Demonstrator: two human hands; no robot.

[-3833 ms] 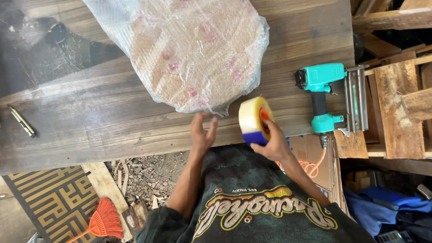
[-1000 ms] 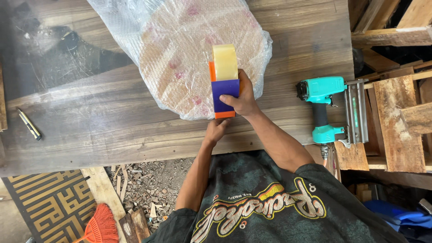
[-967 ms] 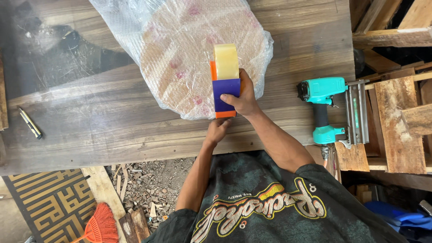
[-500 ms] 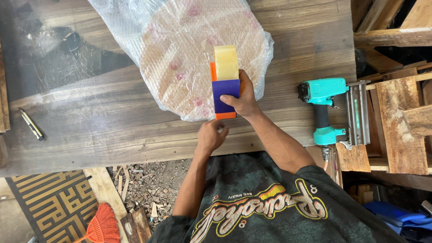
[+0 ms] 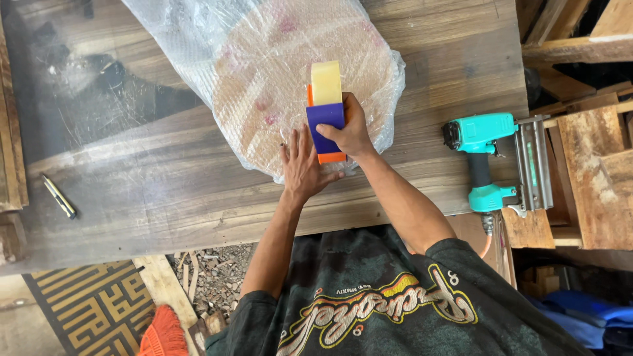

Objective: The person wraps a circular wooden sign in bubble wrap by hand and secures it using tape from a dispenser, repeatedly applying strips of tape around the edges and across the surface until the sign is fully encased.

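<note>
- Head view, looking straight down: the right hand (image 5: 349,128) is clenched around a tape dispenser (image 5: 326,118) with a purple body, orange trim and a pale yellowish roll of tape on top. It sits pressed on a round flat thing wrapped in bubble wrap (image 5: 283,72), near the bundle's lower edge.
- The left hand (image 5: 302,166) lies flat with fingers spread on the bottom lip of the wrap, just beside the dispenser. It isn't gripping anything, just pushing down.
- The bundle takes up the top middle of the dark wooden tabletop (image 5: 151,191), and its lower edge stops a bit short of the front edge by the person's body.
- Open room: there's plenty of bare wood left of the bundle, with only a small pen-like tool (image 5: 59,196) far off near the left side. On the right there's a narrower strip of wood before a teal nail gun (image 5: 491,155), which sits right at that edge, well apart from the hands.
- Hard to make out: the top of the bundle is cut off by the frame, and the wrap blurs whatever is inside (tan with pinkish spots is all I can get). I can't see any tape strip on the plastic. An orange broom (image 5: 163,333) at the bottom is mostly cropped.
</note>
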